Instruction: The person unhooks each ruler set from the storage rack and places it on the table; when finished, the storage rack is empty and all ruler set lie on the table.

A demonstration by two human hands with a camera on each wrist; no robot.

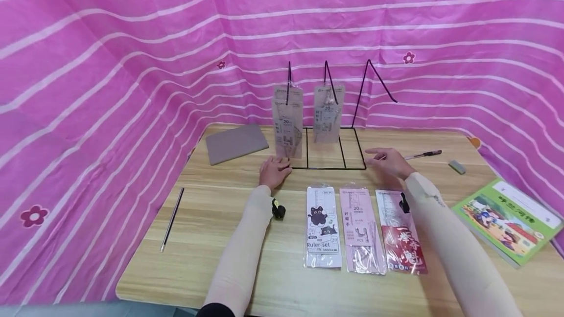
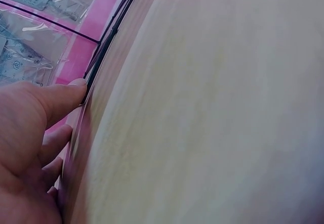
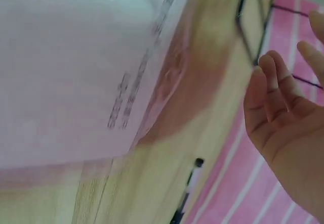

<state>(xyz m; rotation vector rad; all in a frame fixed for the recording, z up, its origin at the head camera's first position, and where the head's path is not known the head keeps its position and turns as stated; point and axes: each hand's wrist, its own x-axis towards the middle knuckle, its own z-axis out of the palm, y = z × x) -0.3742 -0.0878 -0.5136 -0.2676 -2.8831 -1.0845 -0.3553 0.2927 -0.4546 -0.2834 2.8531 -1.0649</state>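
Note:
A black wire rack (image 1: 330,168) with three upright arms stands toward the back of the table. Clear-wrapped ruler sets hang on its left arm (image 1: 288,126) and middle arm (image 1: 327,116). My left hand (image 1: 274,171) is at the rack's front left corner; in the left wrist view its thumb (image 2: 68,95) touches the black wire. Beside the front right corner is my right hand (image 1: 389,161), fingers extended and slightly bent, holding nothing. Three packs lie in front: a white cat ruler set (image 1: 323,229), a pink one (image 1: 360,229) and a red-and-white one (image 1: 400,234).
A grey flat board or notebook (image 1: 237,144) lies left of the rack. One pen (image 1: 173,219) is at the far left, another pen (image 1: 425,154) behind my right hand. An eraser (image 1: 457,167) and a green book (image 1: 508,221) lie on the right. Pink striped cloth hangs behind.

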